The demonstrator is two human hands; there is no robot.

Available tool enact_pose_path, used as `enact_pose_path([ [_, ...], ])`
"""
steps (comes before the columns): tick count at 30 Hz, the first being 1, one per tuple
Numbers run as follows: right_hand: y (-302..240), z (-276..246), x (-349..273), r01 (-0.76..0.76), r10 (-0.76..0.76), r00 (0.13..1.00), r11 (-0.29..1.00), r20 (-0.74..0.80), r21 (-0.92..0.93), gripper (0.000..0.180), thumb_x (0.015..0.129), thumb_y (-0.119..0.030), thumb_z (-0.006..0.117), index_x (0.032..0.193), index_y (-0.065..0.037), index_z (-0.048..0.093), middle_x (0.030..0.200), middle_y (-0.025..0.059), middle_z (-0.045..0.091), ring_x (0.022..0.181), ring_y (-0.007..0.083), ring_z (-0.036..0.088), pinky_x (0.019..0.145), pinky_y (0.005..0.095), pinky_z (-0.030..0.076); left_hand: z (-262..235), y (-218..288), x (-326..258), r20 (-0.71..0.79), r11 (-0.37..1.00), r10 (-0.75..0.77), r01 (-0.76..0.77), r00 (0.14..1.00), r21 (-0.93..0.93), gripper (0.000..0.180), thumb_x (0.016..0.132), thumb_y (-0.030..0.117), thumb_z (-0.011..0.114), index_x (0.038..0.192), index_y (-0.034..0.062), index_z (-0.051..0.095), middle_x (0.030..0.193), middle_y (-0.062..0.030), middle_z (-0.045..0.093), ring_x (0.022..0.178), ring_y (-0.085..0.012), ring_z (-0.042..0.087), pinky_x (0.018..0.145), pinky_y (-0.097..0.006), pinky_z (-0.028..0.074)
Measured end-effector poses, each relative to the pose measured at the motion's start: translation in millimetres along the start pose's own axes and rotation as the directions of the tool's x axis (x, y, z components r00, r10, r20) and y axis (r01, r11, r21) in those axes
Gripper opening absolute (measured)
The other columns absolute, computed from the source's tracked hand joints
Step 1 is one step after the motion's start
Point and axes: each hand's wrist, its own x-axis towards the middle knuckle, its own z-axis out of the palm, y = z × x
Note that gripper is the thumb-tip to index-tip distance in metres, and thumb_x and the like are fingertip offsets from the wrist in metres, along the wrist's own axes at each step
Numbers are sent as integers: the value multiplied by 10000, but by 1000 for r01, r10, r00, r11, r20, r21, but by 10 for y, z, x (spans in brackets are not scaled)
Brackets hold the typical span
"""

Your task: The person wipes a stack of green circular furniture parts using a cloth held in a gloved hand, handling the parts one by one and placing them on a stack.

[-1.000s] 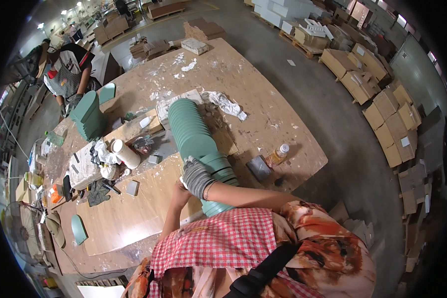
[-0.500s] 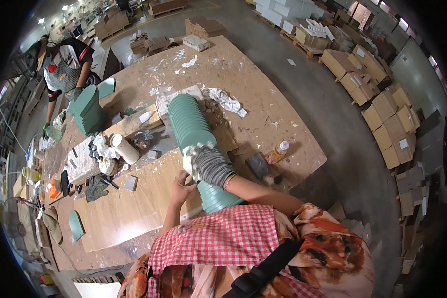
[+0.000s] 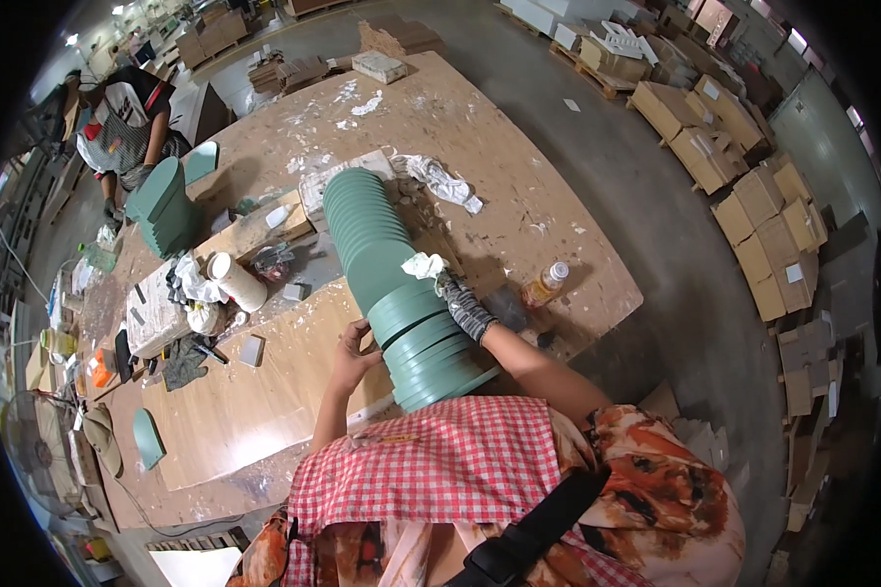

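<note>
A long overlapping row of green panels with rounded ends [image 3: 380,262] lies in front of me, running from my apron toward the table's middle. My bare left hand [image 3: 350,358] is at the row's left side, its fingers bent against a panel's edge. On the right side, my right hand [image 3: 468,309], in a grey striped glove, pinches a crumpled white cloth [image 3: 425,265] against a panel's edge. The glove hides part of that edge. Close to my body, a dark gap separates the nearest panels from the others.
A bottle [image 3: 546,285] and a dark block [image 3: 504,305] stand right of the panels. Another white rag [image 3: 442,183] lies beyond. To the left are a white roll [image 3: 235,281] and a second green stack [image 3: 163,209], beside a co-worker [image 3: 127,122].
My right hand has moved from across the panels' top to their right edge, uncovering the white cloth. My left hand stays at the left side. The co-worker's hand has drawn back from a green bottle.
</note>
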Motion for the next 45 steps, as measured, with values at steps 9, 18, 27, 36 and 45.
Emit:
enact_pose_path([
  [9, 156, -142, -157, -34, 36, 999, 996, 21, -83, 362, 968, -209, 388, 1234, 23, 473, 1145, 201, 545, 1026, 282, 529, 911, 332, 424, 103, 105, 35, -30, 971, 155, -158, 987, -179, 395, 946, 240, 352, 1206, -19, 497, 1224, -112, 529, 1206, -214, 447, 1074, -358, 269],
  [18, 227, -210, -270, -7, 7, 1000, 986, -1, -166, 328, 949, -162, 408, 1205, 27, 488, 1115, 199, 556, 973, 282, 540, 885, 337, 439, 531, -201, 176, -298, 875, -49, -103, 953, -473, 432, 978, 354, 330, 1146, 7, 524, 1133, -74, 557, 1074, -168, 491, 975, -304, 346],
  [27, -120, -421, -181, 366, -571, 819, 436, 62, -823, 297, 919, -91, 441, 1184, 34, 489, 1052, 192, 567, 898, 274, 552, 829, 337, 467, 171, -148, 371, -180, 996, 69, -77, 981, -37, 456, 986, 356, 320, 1010, -21, 575, 920, -73, 603, 884, -162, 531, 886, -304, 382],
  [36, -690, 264, -723, 586, -493, 803, 547, 336, -598, 439, 835, -182, 529, 1259, -70, 502, 1298, 182, 435, 1164, 336, 446, 974, 414, 375, 150, 178, 579, 117, 987, -86, 101, 989, -127, 857, 907, 660, 116, 1269, -11, 508, 1192, -113, 576, 1072, -221, 517, 1011, -365, 306],
  [45, -1087, 985, -892, 707, -61, 615, -399, 786, -584, 358, 889, -294, 454, 1092, -59, 631, 1176, 124, 580, 1161, 267, 484, 1025, 425, 287, 1, 609, 622, 334, 943, -270, 318, 903, -98, 975, 868, 727, 136, 1301, -96, 427, 1247, -183, 546, 1125, -253, 527, 1021, -355, 339],
])
